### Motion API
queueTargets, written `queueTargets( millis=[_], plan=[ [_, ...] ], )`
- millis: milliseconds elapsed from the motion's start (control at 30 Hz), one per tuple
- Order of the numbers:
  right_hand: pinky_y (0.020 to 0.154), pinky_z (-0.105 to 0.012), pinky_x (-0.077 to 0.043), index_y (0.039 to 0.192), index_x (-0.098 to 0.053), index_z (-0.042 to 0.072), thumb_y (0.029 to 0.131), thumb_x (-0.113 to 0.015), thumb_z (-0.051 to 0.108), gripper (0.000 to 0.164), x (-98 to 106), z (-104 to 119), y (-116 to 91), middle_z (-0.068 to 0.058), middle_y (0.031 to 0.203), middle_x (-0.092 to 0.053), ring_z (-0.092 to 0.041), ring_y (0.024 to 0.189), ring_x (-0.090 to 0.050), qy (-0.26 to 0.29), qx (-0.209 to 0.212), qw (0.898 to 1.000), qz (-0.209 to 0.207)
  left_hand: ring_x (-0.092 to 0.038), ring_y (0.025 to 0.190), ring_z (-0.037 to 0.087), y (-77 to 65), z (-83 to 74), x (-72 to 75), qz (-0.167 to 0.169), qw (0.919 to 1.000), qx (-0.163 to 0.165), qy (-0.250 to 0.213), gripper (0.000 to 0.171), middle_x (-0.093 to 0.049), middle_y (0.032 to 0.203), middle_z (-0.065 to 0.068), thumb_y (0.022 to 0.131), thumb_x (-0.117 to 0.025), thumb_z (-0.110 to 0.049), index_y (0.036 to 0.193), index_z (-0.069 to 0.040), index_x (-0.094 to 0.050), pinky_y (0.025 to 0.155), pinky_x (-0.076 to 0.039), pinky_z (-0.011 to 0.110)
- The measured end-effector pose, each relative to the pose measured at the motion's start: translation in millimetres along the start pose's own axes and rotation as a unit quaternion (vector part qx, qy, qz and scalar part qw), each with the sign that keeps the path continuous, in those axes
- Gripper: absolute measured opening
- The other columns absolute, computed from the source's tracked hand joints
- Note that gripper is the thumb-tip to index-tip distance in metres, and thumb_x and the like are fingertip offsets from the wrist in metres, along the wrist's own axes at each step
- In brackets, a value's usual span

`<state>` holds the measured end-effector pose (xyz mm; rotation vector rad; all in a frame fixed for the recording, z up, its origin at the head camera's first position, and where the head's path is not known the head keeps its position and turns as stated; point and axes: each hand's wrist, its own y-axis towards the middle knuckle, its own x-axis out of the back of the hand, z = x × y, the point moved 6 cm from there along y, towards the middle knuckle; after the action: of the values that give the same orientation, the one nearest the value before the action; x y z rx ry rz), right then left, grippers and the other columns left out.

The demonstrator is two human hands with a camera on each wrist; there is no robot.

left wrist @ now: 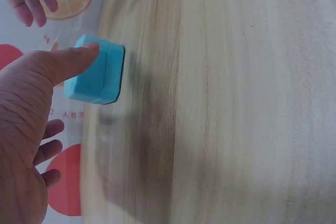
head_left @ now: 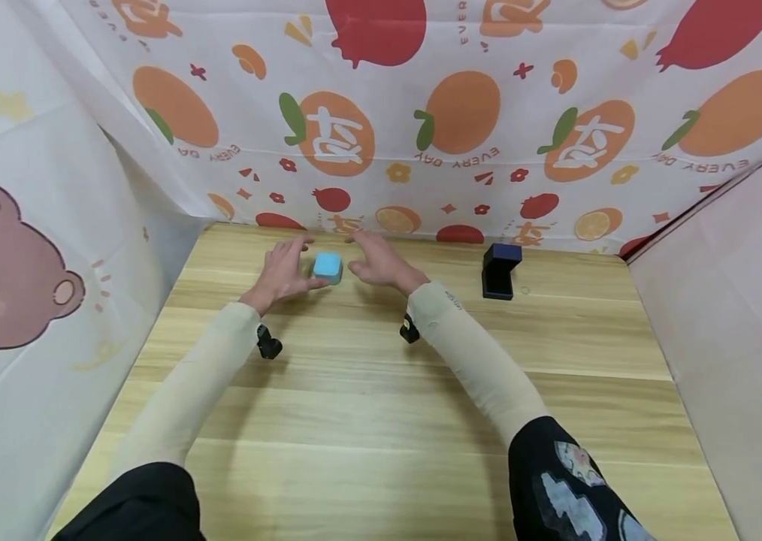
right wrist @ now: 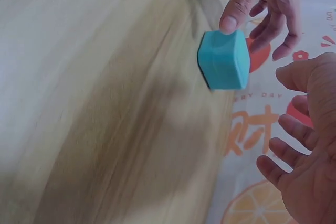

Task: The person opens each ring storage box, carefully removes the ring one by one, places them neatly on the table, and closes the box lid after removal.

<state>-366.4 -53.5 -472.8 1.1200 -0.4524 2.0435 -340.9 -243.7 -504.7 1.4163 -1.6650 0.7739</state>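
Note:
A small turquoise box [head_left: 328, 267] with rounded corners and a seam round its side stands closed on the wooden table, near its far edge. My left hand [head_left: 282, 269] is at its left, fingers spread and bent; the thumb [left wrist: 79, 61] lies close to the box, and I cannot tell if it touches. On the other side hovers my right hand [head_left: 381, 261], thumb and fingers parted, holding nothing and apart from the box [right wrist: 224, 60]. Both hands show in each wrist view.
To the right stands an open dark blue box [head_left: 499, 274] with a black inside, its lid raised. Beside it lies a tiny faint ring-like thing [head_left: 525, 290]. A fruit-print cloth [head_left: 394, 180] hangs along the table's [head_left: 354, 406] far edge; pale sheets flank both sides.

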Motion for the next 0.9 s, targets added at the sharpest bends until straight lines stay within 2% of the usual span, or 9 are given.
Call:
queueTargets(
  millis=[200,367,500,733,900],
  plan=[
    [0.124,-0.043,-0.031,0.144,-0.049,0.005,0.094,-0.070,0.020,0.056,-14.1,1.4,9.2,-0.011,0.150,-0.054,-0.030,0.146,-0.043,-0.019,-0.011,1.000,-0.012,-0.044,0.131,0.046,1.8,1.1,-3.1,0.020,0.9998,0.005,0.007,0.089,-0.057,0.143,0.024,0.077,-0.087,-0.039,0.147,-0.007,-0.042,0.102,-0.031,0.060],
    [0.126,-0.047,-0.027,0.146,-0.046,0.006,0.094,-0.071,0.023,0.060,-27.4,0.9,9.9,-0.010,0.153,-0.050,-0.029,0.149,-0.039,-0.014,-0.029,0.999,-0.008,-0.044,0.133,0.047,0.3,2.0,-6.4,0.027,0.9995,0.010,-0.014,0.085,-0.060,0.141,0.023,0.078,-0.088,-0.032,0.145,-0.007,-0.043,0.108,-0.027,0.064],
    [0.125,-0.049,-0.028,0.148,-0.044,0.008,0.094,-0.071,0.025,0.062,-36.0,-1.1,7.6,-0.009,0.154,-0.049,-0.030,0.148,-0.040,-0.002,-0.050,0.999,-0.004,-0.041,0.136,0.047,-0.1,1.0,-9.0,0.036,0.9986,0.017,-0.034,0.085,-0.058,0.143,0.024,0.080,-0.087,-0.026,0.148,-0.008,-0.040,0.110,-0.024,0.064],
    [0.121,-0.049,-0.035,0.147,-0.043,0.012,0.095,-0.071,0.029,0.062,-50.0,-1.5,9.0,-0.008,0.154,-0.050,-0.028,0.144,-0.045,0.002,-0.045,0.999,-0.025,-0.039,0.137,0.045,3.6,2.3,-11.5,0.035,0.9983,0.019,-0.043,0.082,-0.056,0.146,0.023,0.084,-0.084,-0.018,0.150,-0.009,-0.037,0.110,-0.023,0.061],
    [0.120,-0.048,-0.036,0.148,-0.041,0.014,0.098,-0.067,0.031,0.059,-58.4,1.2,11.4,-0.007,0.154,-0.048,-0.026,0.144,-0.045,0.003,-0.044,0.999,-0.027,-0.036,0.139,0.045,4.5,5.2,-14.0,0.047,0.9969,0.023,-0.059,0.081,-0.055,0.147,0.023,0.084,-0.083,-0.016,0.151,-0.011,-0.036,0.112,-0.021,0.062]
  ],
)
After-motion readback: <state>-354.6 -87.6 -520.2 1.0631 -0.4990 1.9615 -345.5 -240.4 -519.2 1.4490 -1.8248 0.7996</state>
